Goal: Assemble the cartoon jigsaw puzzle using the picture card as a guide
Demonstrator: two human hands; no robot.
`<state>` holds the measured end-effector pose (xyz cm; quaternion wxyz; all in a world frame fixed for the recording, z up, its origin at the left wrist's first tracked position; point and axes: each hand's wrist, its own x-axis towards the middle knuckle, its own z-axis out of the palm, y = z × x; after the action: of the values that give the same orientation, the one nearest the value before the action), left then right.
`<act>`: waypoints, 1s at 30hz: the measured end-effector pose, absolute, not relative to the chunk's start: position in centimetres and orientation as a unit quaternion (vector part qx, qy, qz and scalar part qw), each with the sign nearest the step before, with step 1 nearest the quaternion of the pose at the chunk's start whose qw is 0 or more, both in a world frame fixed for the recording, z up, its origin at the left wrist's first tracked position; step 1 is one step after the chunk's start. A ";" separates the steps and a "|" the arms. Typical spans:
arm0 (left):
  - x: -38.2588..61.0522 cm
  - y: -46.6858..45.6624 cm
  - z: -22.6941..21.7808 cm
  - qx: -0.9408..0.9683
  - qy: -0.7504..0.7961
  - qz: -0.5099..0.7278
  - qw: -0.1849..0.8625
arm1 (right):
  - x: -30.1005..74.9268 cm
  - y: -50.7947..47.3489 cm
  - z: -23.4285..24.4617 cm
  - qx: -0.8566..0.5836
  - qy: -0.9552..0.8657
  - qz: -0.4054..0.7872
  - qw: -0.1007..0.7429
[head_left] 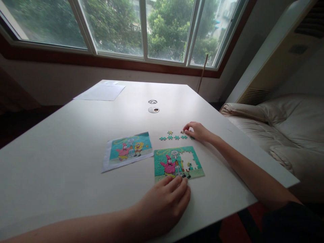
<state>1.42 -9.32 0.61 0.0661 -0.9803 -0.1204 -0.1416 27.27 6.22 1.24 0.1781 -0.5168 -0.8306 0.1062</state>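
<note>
A cartoon jigsaw puzzle (161, 165) lies on the white table, with a gap in its upper right part. At its lower edge rests my left hand (170, 199), palm down, fingers loosely bent and laid against the border, gripping nothing I can see. Beyond the puzzle, my right hand (198, 131) reaches over the loose pieces, thumb and forefinger closing at a small puzzle piece (182, 132). A row of green puzzle pieces (170, 137) runs to the left of that hand, and another loose piece (170, 132) lies just behind the row. Some pieces are partly hidden under my right hand.
Left of the puzzle lies a printed reference picture (130, 148) on white paper. Two round grommets (153, 110) sit in the middle of the white table (63, 152). Paper sheets (101, 91) rest at the far left corner. A pale sofa (253, 118) stands to the right.
</note>
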 end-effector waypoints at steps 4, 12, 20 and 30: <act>1.4 -9.3 0.7 -0.979 -0.118 -0.149 0.068 | 27.2 6.2 1.3 -0.534 -0.821 0.083 0.183; 1.5 -9.1 0.2 -0.961 -0.191 -0.173 0.096 | 26.8 4.1 2.6 -0.511 -0.798 0.165 0.273; 1.6 -9.0 0.7 -0.950 -0.296 -0.095 0.039 | 25.6 0.4 3.9 -0.384 -0.845 0.339 0.151; 1.8 -9.0 0.6 -0.951 -0.301 -0.072 0.020 | 23.7 -1.3 3.9 -0.384 -0.861 0.307 0.131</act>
<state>1.77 -8.97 0.63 0.0204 -0.9507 -0.3010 -0.0723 23.65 -1.32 3.86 0.1306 -0.3841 -0.8608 0.3074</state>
